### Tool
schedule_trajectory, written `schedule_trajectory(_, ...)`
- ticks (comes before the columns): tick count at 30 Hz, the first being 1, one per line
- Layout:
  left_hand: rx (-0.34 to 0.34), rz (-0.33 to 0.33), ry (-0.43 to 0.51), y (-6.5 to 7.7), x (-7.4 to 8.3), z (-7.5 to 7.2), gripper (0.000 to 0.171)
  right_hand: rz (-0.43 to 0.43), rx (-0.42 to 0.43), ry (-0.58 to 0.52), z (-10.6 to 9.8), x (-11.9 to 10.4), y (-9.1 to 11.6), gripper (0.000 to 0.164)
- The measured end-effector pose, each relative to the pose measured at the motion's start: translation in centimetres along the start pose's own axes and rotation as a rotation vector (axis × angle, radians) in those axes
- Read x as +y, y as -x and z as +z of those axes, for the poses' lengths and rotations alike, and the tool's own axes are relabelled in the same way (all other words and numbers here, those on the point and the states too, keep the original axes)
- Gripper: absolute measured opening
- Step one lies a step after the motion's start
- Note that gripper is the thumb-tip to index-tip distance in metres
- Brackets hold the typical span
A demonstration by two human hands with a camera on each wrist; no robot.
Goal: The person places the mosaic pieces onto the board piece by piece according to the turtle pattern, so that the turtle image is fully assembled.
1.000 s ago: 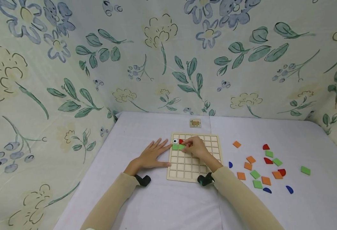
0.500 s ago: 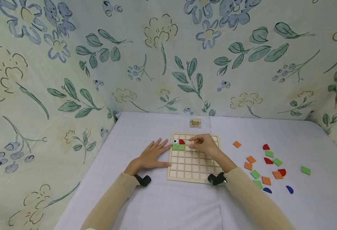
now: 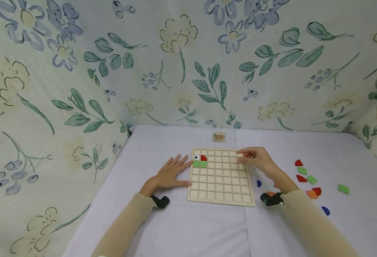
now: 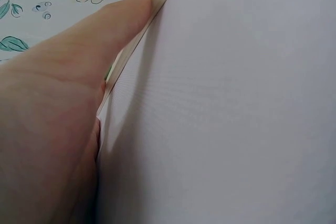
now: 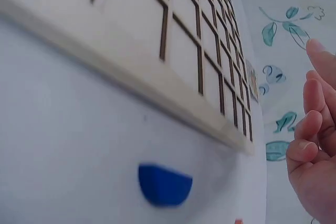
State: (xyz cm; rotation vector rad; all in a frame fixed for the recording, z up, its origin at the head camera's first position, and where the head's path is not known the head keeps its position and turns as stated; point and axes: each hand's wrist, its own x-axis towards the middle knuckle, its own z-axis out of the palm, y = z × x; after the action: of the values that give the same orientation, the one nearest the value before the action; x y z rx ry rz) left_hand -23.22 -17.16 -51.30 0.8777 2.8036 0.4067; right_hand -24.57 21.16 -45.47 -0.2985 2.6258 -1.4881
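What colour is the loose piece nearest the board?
The piece is blue, clearest in the right wrist view.

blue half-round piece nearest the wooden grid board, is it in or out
Out: the blue half-round piece lies on the white cloth, apart from the wooden grid board.

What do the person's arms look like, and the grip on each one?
The left sleeve and right sleeve are long, plain and beige. At each wrist is a chunky black gadget, left gadget and right gadget. The left grip and right grip wear no gloves.
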Motion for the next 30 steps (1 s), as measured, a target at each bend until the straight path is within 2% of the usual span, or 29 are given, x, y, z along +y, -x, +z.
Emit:
schedule_trajectory(5, -0.006, -0.001, 0.005, 0.0, 0.0, 0.0, 0.095, 0.017, 0.049, 0.077, -2.9, 1.5, 0.8, 0.046)
schedule_trajectory(11, 0.001, 0.003, 0.017, -0.2, -0.2, -0.2, 0.095, 0.085, 0.105, 0.099, -6.2, 3.6, 1.7, 0.052)
schedule_trajectory(15, -0.005, -0.003, 0.013, -0.4, -0.3, -0.2, 0.095, 0.113, 0.14, 0.156, -8.0, 4.7, 2.4, 0.053)
schedule_trajectory(19, -0.011, -0.013, 0.011, -0.4, -0.3, -0.1, 0.095, 0.149, 0.181, 0.182, -9.5, 5.8, 3.0, 0.057)
schedule_trajectory(26, -0.017, -0.017, 0.009, -0.3, -0.2, 0.1, 0.095, 0.225, 0.207, 0.172, -11.8, 8.4, 4.1, 0.061)
schedule_trajectory(30, -0.015, -0.013, 0.012, -0.2, -0.2, 0.1, 0.095, 0.241, 0.21, 0.195, -12.8, 9.9, 4.8, 0.064)
